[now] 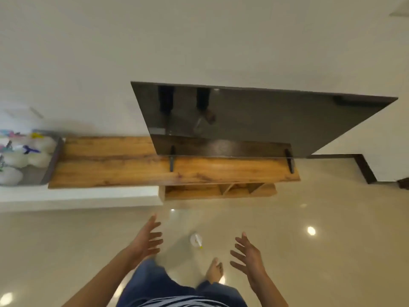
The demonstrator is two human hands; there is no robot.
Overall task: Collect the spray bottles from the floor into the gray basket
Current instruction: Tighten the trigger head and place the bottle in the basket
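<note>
A glossy beige floor [309,262] runs up to a white wall, where a wooden surface [115,160] carries a dark TV [254,120] and, at its left end, the gray basket [52,160], already holding several white bottles with coloured tops. One spray bottle [196,239] remains on the floor, just ahead of a bare foot [214,272] and between the two hands. It seems to stand upright, long axis vertical, its yellow-tipped nozzle pointing toward the foot. The left hand [147,239] and right hand [249,257] hang above it with fingers spread and empty, probably readied to reach down for it.
</note>
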